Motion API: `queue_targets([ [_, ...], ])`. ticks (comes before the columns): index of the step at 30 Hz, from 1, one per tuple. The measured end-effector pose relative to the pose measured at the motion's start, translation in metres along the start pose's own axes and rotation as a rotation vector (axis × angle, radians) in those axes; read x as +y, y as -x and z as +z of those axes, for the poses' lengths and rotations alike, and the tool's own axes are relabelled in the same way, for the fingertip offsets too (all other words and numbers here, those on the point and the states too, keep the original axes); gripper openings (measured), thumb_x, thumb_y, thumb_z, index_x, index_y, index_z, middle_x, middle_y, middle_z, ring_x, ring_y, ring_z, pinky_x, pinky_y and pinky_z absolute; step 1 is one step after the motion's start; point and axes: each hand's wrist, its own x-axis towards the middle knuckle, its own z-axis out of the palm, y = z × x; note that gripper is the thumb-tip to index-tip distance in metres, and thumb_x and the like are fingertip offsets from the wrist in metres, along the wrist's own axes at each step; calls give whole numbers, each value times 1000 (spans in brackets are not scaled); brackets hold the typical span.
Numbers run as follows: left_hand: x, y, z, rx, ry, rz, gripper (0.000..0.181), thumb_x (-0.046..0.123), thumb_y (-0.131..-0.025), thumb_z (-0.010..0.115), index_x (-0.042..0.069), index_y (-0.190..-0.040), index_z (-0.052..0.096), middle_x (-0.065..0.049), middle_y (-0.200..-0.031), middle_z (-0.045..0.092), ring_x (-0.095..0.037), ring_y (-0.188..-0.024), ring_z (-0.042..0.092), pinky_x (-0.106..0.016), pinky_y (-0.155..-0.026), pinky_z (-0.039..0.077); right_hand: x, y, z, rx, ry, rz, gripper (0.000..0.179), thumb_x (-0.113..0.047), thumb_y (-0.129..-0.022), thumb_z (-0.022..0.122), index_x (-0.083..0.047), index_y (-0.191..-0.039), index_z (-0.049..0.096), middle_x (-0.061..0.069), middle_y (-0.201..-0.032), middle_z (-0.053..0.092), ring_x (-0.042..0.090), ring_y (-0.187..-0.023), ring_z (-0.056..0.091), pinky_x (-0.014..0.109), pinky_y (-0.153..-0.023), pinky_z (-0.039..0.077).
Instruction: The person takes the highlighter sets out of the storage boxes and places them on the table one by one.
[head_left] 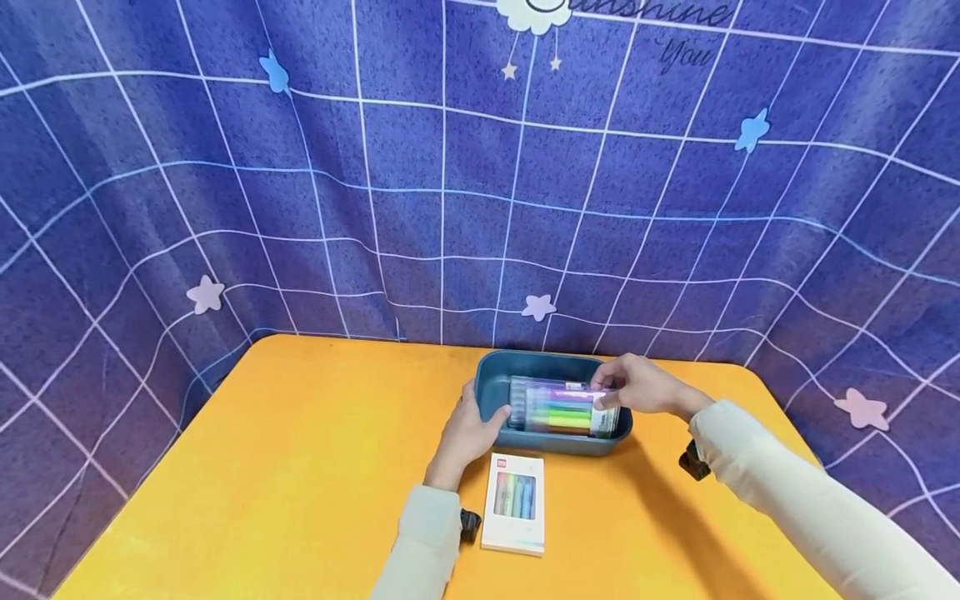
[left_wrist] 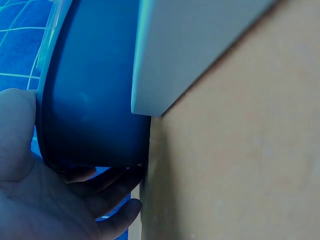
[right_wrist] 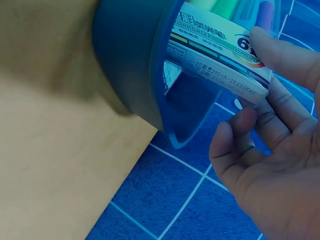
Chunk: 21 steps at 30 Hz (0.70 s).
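Observation:
A dark blue-teal plastic storage bin [head_left: 555, 444] stands near the table's back edge. My left hand [head_left: 467, 433] grips its left end, thumb over the rim and fingers against the outer wall, as the left wrist view shows too. Inside the bin, a clear pack of highlighters [head_left: 557, 408] lies with its printed end to the right. My right hand [head_left: 641, 387] pinches that end between thumb and fingers. In the right wrist view the pack's printed label [right_wrist: 215, 55] sticks up above the bin's rim [right_wrist: 159, 65].
A white box with a window [head_left: 514, 533], showing several coloured sticks, lies just in front of the bin beside my left wrist. The yellow table [head_left: 322, 467] extends to both sides. A blue gridded curtain [head_left: 420, 208] hangs right behind the table's back edge.

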Motion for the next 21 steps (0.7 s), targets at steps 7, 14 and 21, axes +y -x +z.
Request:
queue_targets([
  [7,-5,-2,2,0,4,-1,82,41,-99,61,6,-160,19,-23,-160,37,-45,-142,44,-63,-112,39,-3,-1,-1,25,25,5,9,-10,-83,80,-9,-89,74,0,-79,68,11,-75,54,22,-71,46],
  [14,-5,-5,1,1,-3,-19,85,44,-98,62,8,-161,17,-21,-161,36,-44,-143,43,-63,-113,39,-8,0,-9,33,30,54,10,-18,-87,78,-10,-93,75,3,-88,72,15,-78,55,28,-73,47],
  [21,-3,-4,1,-10,-3,-31,86,44,-98,62,7,-161,16,-22,-162,34,-45,-143,42,-64,-112,39,-11,2,-13,54,65,106,15,-20,-87,78,-10,-98,75,2,-89,73,14,-77,53,29,-72,46],
])
